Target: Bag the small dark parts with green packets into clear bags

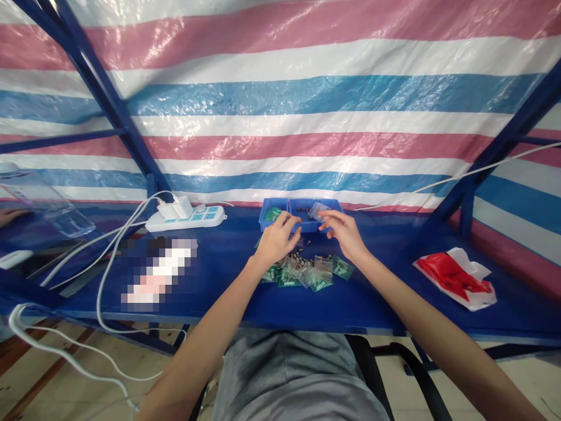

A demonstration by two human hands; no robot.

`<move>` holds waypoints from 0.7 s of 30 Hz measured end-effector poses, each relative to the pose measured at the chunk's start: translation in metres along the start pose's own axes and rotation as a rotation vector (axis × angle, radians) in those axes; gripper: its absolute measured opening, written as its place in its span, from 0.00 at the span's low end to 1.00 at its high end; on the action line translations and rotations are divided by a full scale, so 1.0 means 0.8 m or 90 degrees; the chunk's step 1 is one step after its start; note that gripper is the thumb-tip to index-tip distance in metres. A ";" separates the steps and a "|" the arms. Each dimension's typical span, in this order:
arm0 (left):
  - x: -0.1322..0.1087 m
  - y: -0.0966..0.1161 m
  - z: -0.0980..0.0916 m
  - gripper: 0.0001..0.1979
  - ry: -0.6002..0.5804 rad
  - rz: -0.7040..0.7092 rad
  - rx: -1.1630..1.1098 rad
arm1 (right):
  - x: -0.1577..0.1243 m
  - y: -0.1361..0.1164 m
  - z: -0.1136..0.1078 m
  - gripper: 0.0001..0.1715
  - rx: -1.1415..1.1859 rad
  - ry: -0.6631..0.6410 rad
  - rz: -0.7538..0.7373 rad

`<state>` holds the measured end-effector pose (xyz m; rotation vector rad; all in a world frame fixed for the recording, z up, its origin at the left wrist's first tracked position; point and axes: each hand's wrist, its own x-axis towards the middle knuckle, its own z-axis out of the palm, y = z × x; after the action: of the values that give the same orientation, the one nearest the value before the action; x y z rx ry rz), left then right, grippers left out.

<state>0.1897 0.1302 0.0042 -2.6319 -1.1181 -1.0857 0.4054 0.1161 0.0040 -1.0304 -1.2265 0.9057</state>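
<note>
My left hand (277, 241) hovers with curved fingers over the front left of a blue divided bin (274, 228), thumb and index finger apart, and I see nothing between them. My right hand (345, 233) is at the bin's right end, fingers loosely spread. Its fingertips overlap a small clear plastic bag (316, 209) at the right compartment; whether they touch it I cannot tell. Green pieces (273, 214) fill the left compartment, and small dark parts lie in the right one. Below my hands is a pile of small clear bags (322, 270) with green contents, with tiny loose parts behind it.
A white power strip (186, 218) with plugged-in adapters and white cables stands to the left. Beyond it are a clear bottle (65, 210) and another person's hand (12, 216). A red and white plastic package (456, 278) lies at right. Striped sheeting (307, 93) hangs behind the blue table (377, 310).
</note>
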 end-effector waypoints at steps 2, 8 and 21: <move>0.000 -0.001 0.000 0.12 -0.004 -0.007 0.003 | 0.008 -0.001 -0.011 0.21 0.020 0.059 0.009; 0.001 -0.003 0.000 0.13 -0.034 -0.010 0.016 | 0.026 0.006 -0.035 0.29 -0.030 0.109 0.092; 0.000 -0.010 0.005 0.10 -0.113 -0.044 0.070 | -0.011 0.026 0.005 0.13 -0.573 -0.367 -0.243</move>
<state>0.1873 0.1374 -0.0002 -2.6620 -1.2707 -0.7884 0.4003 0.1145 -0.0179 -1.1753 -2.3454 0.3161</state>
